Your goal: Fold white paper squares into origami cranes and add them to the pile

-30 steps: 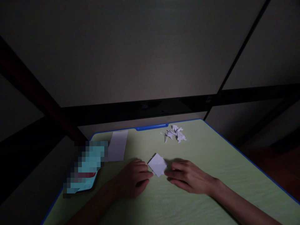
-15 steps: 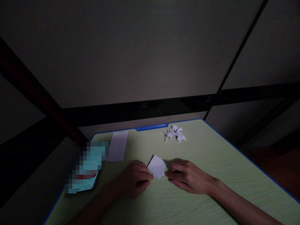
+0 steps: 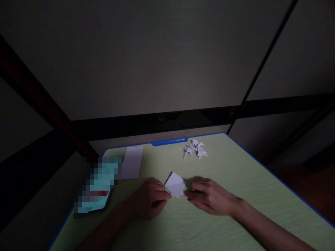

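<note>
On the desk (image 3: 240, 177), a paper square (image 3: 175, 184) is lying between the left hand (image 3: 151, 198) and the right hand (image 3: 210, 197). Paper figures (image 3: 200, 151) are sitting behind it, slightly rightward. Farther left, a paper sheet (image 3: 132, 163) is lying beside a phone (image 3: 101, 202), which is resting at the left edge. Panels (image 3: 157, 62) are standing behind the desk.

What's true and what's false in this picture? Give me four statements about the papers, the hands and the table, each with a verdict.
1. A small folded white paper square lies between the bare left hand and the bare right hand. True.
2. The folded white paper figures lie nearer the person than that square. False: they lie farther away.
3. A flat white rectangular paper sheet lies left of those figures. True.
4. The pale green tabletop is edged in red. False: it is edged in blue.
</note>
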{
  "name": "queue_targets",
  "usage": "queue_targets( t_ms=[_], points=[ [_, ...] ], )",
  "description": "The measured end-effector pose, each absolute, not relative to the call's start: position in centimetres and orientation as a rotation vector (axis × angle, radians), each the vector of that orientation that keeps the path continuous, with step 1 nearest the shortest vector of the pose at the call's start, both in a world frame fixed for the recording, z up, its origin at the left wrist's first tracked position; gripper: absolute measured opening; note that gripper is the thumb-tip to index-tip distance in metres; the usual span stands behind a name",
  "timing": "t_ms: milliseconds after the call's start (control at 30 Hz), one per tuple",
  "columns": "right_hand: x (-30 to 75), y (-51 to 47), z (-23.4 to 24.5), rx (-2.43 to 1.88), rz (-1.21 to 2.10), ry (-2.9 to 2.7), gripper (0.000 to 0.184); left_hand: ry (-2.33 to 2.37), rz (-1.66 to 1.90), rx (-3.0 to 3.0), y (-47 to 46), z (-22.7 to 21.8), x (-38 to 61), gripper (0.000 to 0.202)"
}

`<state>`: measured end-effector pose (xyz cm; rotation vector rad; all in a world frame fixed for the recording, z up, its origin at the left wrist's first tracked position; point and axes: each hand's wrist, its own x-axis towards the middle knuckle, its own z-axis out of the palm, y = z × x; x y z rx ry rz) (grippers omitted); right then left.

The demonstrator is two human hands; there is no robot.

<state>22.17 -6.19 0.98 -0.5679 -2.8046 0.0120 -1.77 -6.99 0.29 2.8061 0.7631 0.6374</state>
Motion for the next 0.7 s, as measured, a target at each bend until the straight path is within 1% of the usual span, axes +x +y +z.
queue_targets(
  t_ms=[167, 300, 367, 600, 700],
  points=[
    [22.0, -6.3, 1.0, -0.559, -0.027, -2.803, 0.022, 0.759, 0.665, 2.809, -7.1, 0.3, -1.9, 0.018],
    [22.0, -6.4, 0.9, -0.516, -0.101, -2.737, 0.020, 0.819, 0.927, 2.745, -7.5, 0.3, -1.7, 0.017],
    [22.0, -6.6, 0.7, -0.523, -0.109, -2.670, 0.019, 0.805, 0.982, 2.710, -7.7, 0.3, -1.3, 0.016],
    [20.7, -7.2, 0.1, -0.724, 0.086, -2.554, 0.020, 0.861, 0.938, 2.702, -7.4, 0.0, -0.6, 0.014],
    [20.1, -7.2, 0.1, -0.746, 0.139, -2.555, 0.018, 0.866, 0.853, 2.731, -7.2, 0.0, -0.6, 0.012]
  ],
)
